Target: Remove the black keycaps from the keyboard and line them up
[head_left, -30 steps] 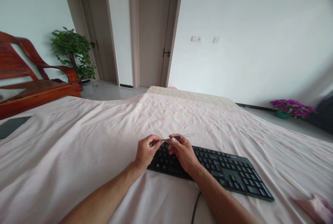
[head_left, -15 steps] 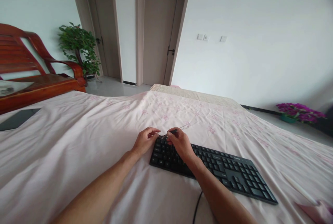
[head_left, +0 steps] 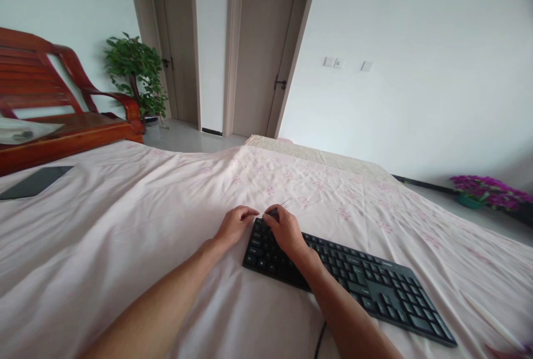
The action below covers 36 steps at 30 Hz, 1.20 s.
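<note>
A black keyboard (head_left: 366, 284) lies on a pink flowered sheet (head_left: 125, 220), its cable running toward me. My right hand (head_left: 285, 229) rests over the keyboard's far left corner, fingers pinched on a thin clear-handled tool (head_left: 283, 205) whose tip points down at the keys. My left hand (head_left: 236, 223) sits just left of the keyboard's corner, fingers curled, touching the sheet; what it holds, if anything, is hidden.
A red wooden bench (head_left: 62, 120) stands at the far left with a dark flat slab (head_left: 35, 182) on the sheet near it. A potted green plant (head_left: 135, 73), two doors and purple flowers (head_left: 491, 189) on the floor lie beyond.
Both hands have dropped from a raised hold of the tool down onto the keyboard's left corner. My left hand has let go of the tool's end. The view has shifted a little.
</note>
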### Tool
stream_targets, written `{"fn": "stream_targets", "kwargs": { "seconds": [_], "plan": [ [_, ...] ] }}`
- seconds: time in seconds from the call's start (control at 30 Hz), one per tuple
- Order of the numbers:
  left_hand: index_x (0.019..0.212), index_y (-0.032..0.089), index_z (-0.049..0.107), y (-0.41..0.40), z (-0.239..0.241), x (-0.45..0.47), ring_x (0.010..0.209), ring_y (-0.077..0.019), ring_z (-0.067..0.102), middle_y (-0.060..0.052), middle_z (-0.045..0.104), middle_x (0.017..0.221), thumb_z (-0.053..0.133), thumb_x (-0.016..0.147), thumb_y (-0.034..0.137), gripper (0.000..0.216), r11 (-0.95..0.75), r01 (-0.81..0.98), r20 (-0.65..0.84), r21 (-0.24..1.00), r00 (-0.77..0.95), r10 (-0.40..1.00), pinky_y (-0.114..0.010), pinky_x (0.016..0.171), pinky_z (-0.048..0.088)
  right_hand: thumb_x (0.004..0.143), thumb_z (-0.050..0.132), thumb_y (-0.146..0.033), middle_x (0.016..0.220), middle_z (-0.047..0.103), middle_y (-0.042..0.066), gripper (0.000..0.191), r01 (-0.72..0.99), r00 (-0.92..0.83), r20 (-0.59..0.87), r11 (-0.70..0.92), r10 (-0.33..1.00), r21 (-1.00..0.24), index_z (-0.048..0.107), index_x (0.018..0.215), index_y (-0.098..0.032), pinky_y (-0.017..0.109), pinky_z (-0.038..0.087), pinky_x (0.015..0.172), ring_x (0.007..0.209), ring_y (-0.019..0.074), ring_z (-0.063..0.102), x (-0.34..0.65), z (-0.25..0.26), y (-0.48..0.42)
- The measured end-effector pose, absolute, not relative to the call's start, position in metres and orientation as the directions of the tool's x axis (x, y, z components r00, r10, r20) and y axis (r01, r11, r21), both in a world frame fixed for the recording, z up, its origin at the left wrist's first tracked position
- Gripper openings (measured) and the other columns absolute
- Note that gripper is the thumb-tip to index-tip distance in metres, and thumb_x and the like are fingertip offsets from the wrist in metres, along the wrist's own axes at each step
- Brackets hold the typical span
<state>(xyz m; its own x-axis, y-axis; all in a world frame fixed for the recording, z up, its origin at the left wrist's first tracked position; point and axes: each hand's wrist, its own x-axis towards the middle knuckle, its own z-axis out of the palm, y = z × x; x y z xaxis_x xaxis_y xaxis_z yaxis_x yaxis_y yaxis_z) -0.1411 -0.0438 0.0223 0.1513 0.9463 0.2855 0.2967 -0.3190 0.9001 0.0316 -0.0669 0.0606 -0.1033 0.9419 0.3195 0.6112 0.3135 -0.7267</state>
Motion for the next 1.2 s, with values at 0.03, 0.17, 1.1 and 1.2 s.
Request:
{"fn": "stream_targets", "kwargs": {
  "seconds": [0.03, 0.17, 1.1, 1.2],
  "plan": [
    [0.090, 0.021, 0.073, -0.044, 0.023, -0.141, 0.089, -0.0197, 0.064, -0.004, 0.071, 0.092, 0.055, 0.077, 0.026, 0.023, -0.319, 0.301, 0.283, 0.899, 0.157, 0.946, -0.030, 0.083, 0.049, 0.081, 0.056, -0.033, 0.076, 0.065, 0.002, 0.014, 0.627, -0.113, 0.326, 0.322, 0.939, -0.709, 0.061, 0.087, -0.021, 0.027, 0.043, 0.068, 0.073, 0.0169, 0.059, 0.031, 0.062, -0.066],
    [0.090, 0.021, 0.073, -0.044, 0.022, -0.142, 0.085, -0.0184, 0.064, -0.004, 0.071, 0.089, 0.053, 0.077, 0.025, 0.024, -0.348, 0.316, 0.299, 0.883, 0.195, 0.934, -0.028, 0.082, 0.049, 0.085, 0.054, -0.031, 0.079, 0.065, 0.003, 0.012, 0.689, -0.182, 0.356, 0.378, 0.916, -0.619, 0.060, 0.083, -0.021, 0.027, 0.042, 0.070, 0.074, 0.0169, 0.059, 0.026, 0.069, -0.064],
    [0.083, 0.020, 0.071, -0.033, 0.019, -0.140, 0.074, -0.0166, 0.063, 0.000, 0.071, 0.081, 0.061, 0.075, 0.034, 0.019, -0.415, 0.485, 0.294, 0.770, 0.306, 0.905, -0.025, 0.070, 0.045, 0.087, 0.051, -0.028, 0.080, 0.063, 0.002, 0.012, 0.656, -0.284, 0.460, 0.520, 0.841, -0.547, 0.060, 0.086, -0.020, 0.025, 0.044, 0.070, 0.072, 0.0143, 0.058, 0.021, 0.075, -0.057],
    [0.085, 0.021, 0.070, -0.032, 0.017, -0.140, 0.075, -0.0164, 0.063, 0.000, 0.071, 0.082, 0.062, 0.075, 0.033, 0.018, -0.422, 0.486, 0.302, 0.765, 0.308, 0.902, -0.024, 0.070, 0.045, 0.087, 0.051, -0.025, 0.078, 0.061, 0.002, 0.011, 0.654, -0.313, 0.478, 0.551, 0.821, -0.519, 0.057, 0.080, -0.020, 0.025, 0.044, 0.069, 0.072, 0.0146, 0.057, 0.019, 0.073, -0.058]
  ]
}}
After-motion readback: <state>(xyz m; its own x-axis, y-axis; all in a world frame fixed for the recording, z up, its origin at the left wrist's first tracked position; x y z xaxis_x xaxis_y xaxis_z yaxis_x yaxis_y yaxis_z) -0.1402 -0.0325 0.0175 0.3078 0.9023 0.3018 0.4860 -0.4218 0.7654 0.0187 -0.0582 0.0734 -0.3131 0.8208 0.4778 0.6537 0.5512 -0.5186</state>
